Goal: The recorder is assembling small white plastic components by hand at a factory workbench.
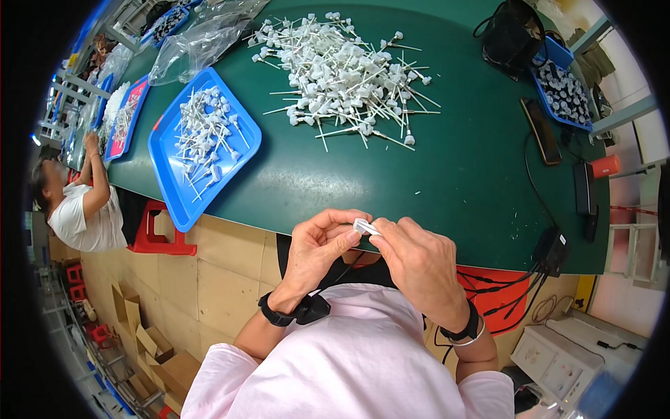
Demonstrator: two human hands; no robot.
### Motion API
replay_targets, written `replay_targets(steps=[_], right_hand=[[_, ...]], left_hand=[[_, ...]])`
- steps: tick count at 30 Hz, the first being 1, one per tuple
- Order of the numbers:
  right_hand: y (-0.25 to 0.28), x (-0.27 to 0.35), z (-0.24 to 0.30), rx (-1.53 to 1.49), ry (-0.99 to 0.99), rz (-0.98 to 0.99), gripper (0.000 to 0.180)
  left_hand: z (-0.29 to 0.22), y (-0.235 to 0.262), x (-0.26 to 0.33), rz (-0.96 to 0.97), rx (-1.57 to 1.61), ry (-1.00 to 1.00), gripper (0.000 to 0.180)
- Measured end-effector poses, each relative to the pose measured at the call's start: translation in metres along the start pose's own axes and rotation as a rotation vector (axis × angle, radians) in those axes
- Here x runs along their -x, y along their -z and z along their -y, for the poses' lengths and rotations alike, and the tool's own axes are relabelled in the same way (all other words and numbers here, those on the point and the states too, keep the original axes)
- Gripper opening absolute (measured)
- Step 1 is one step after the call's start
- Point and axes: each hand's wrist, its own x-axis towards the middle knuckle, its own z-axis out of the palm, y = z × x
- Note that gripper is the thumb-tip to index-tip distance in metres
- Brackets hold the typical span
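My left hand (317, 244) pinches a small white plastic piece with a thin stem (362, 226) between thumb and forefinger, at the table's near edge. My right hand (419, 255) meets it from the other side, its thumb and fingertips closed on the stem end. Beyond both hands, a large heap of similar white-headed stems (349, 70) lies on the green table (314, 181). More of them rest in a blue tray (244, 140) to the left of the heap.
Clear plastic bags (202, 45) lie at the far left. A phone (541, 130), a black bag (513, 38) and a blue tray of dark-and-white parts (562, 91) sit at the right, near a cabled black box (551, 250). A co-worker (87, 202) sits at the left.
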Motion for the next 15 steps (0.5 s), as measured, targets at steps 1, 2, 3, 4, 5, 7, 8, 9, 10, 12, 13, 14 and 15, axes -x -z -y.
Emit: replay_targets(steps=[1, 2, 3, 4, 5, 7, 8, 9, 10, 12, 13, 14, 15], right_hand=[[-0.0002, -0.0001, 0.0, 0.0, 0.001, 0.001, 0.012], [-0.0007, -0.0001, -0.0004, -0.005, 0.004, 0.0, 0.012], [-0.0014, -0.0001, -0.001, -0.01, 0.007, -0.001, 0.012], [-0.0017, -0.0002, -0.0013, -0.015, 0.01, -0.002, 0.012], [-0.0018, -0.0003, -0.0013, -0.021, 0.011, -0.002, 0.012], [-0.002, -0.0006, -0.0014, -0.032, 0.014, -0.003, 0.012], [-0.0025, -0.0002, -0.0011, -0.041, -0.004, 0.004, 0.012], [-0.0032, 0.0008, -0.0007, -0.05, -0.023, 0.011, 0.014], [-0.0035, 0.0013, -0.0005, -0.059, -0.041, 0.018, 0.016], [-0.0027, 0.0013, -0.0003, -0.061, -0.041, 0.023, 0.016], [-0.0024, 0.0013, -0.0002, -0.063, -0.042, 0.026, 0.016], [-0.003, 0.0014, -0.0005, -0.072, -0.041, 0.021, 0.016], [-0.0042, 0.0016, -0.001, -0.081, -0.039, 0.017, 0.017]], left_hand=[[0.0012, 0.0004, -0.0001, -0.003, -0.001, -0.005, 0.029], [0.0019, 0.0005, -0.0003, -0.004, -0.003, -0.009, 0.028], [0.002, 0.0005, -0.0002, -0.006, -0.004, -0.011, 0.028], [0.0019, 0.0005, -0.0001, -0.008, -0.004, -0.013, 0.028], [0.0017, 0.0006, -0.0002, -0.01, -0.005, -0.016, 0.028], [0.0017, 0.0006, -0.0005, -0.009, -0.005, -0.018, 0.028], [0.0017, 0.0006, -0.0006, -0.009, -0.004, -0.019, 0.028], [0.0019, 0.0006, -0.0005, -0.009, -0.004, -0.022, 0.028], [0.0021, 0.0005, -0.0005, -0.009, -0.004, -0.024, 0.028], [0.0026, 0.0007, -0.0003, -0.006, -0.003, -0.029, 0.028], [0.0029, 0.0008, -0.0002, -0.003, -0.001, -0.032, 0.028], [0.0035, 0.001, -0.0002, -0.001, 0.0, -0.035, 0.028], [0.0042, 0.0013, 0.0, -0.001, 0.002, -0.037, 0.027]])
